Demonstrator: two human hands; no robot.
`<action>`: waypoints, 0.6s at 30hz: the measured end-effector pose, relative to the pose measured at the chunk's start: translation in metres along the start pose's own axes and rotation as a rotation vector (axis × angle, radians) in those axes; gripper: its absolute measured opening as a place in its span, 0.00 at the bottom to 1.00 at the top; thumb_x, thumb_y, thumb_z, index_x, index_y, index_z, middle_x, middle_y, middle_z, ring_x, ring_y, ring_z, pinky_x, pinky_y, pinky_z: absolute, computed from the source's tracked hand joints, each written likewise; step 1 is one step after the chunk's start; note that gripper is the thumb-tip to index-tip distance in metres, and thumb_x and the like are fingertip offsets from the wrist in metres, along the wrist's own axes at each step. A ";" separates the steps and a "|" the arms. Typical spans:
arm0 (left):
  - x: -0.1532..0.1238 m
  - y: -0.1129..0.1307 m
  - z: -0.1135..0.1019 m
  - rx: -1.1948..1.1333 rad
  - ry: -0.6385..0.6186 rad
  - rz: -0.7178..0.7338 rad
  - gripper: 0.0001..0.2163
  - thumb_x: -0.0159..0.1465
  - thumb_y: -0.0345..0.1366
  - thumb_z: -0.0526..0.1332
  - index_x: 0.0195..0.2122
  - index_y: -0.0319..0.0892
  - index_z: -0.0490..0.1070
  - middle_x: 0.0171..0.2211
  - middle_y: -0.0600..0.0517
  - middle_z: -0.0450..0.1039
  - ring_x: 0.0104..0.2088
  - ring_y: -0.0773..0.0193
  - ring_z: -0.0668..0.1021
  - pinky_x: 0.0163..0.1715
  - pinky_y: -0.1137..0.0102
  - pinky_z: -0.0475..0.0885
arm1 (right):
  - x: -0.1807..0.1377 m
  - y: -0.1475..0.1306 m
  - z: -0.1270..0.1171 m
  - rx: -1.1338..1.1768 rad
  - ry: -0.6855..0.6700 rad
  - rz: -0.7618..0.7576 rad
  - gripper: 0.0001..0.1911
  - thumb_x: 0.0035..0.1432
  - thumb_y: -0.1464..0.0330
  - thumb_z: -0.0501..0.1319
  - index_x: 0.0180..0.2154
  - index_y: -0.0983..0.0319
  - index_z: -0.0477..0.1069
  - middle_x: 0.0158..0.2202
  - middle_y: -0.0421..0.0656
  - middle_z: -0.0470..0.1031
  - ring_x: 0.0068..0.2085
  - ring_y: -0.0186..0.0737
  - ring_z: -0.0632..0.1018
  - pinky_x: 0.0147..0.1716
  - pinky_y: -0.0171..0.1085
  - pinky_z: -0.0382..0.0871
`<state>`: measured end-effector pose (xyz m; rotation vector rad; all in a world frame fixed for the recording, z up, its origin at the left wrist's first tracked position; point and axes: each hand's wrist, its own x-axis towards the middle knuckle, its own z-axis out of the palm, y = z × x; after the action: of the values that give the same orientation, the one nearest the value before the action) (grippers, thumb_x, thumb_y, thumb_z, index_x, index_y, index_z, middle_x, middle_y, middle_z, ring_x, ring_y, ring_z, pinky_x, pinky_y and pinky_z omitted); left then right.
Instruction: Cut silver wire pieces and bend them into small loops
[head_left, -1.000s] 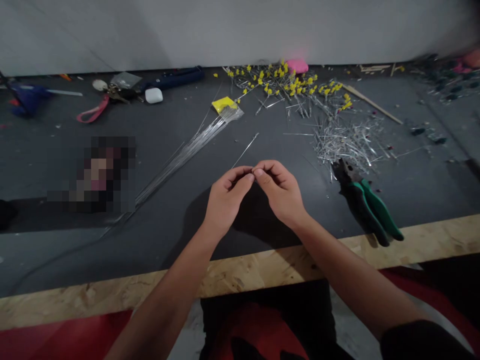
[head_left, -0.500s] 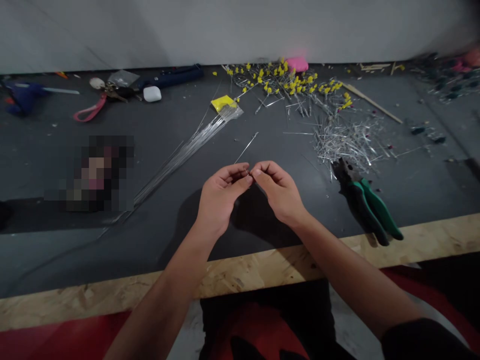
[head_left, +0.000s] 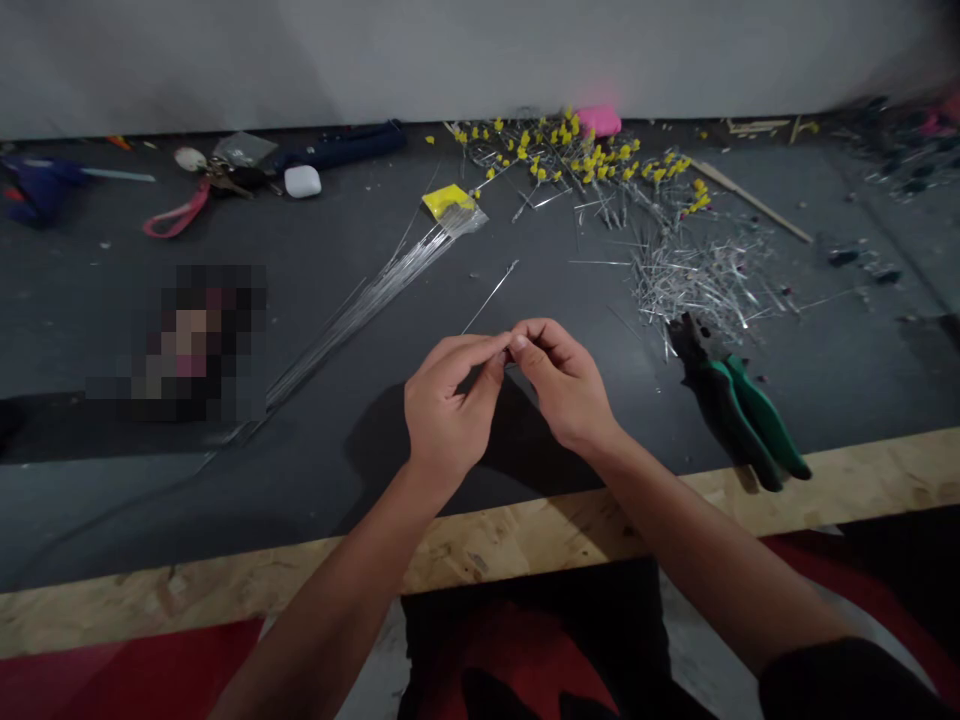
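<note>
Over the near part of the dark table [head_left: 300, 500], my left hand [head_left: 454, 395] and my right hand [head_left: 562, 385] meet fingertip to fingertip. Both are closed in a pinch. Whatever is between the fingertips is too small and too covered to make out. A single thin wire [head_left: 491, 295] with a twisted end slants away just beyond my left fingers; its lower end is hidden by the hand. To the left, a long bundle of straight wires [head_left: 360, 310] runs out of a yellow-labelled clear sleeve [head_left: 450, 203]. Right of my hands lies a heap of short wire pieces [head_left: 690, 280].
Pliers [head_left: 739, 410] with green and black handles lie at the right, reaching the wooden table edge [head_left: 510, 545]. Yellow-tipped wire pieces [head_left: 585, 160] and a pink lump [head_left: 598, 121] are along the back wall. Keys [head_left: 229, 178], a white case [head_left: 302, 181] and a blurred-out object [head_left: 195, 340] are left.
My left hand has turned slightly, and its index finger now stretches across to the right fingertips. Both hands stay pinched together. The small thing between them is more covered than before.
</note>
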<state>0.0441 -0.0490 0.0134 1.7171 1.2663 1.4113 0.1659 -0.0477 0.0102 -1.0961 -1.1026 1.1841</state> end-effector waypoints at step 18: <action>-0.001 -0.010 0.005 0.077 0.029 0.064 0.12 0.61 0.36 0.62 0.46 0.45 0.71 0.40 0.51 0.78 0.40 0.65 0.79 0.45 0.68 0.73 | 0.002 0.006 0.002 0.196 0.045 0.057 0.06 0.58 0.64 0.59 0.32 0.59 0.69 0.30 0.37 0.69 0.33 0.30 0.71 0.40 0.34 0.68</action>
<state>0.0457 -0.0451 0.0031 1.8088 1.3072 1.4457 0.1636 -0.0454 0.0042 -1.0030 -0.9057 1.2781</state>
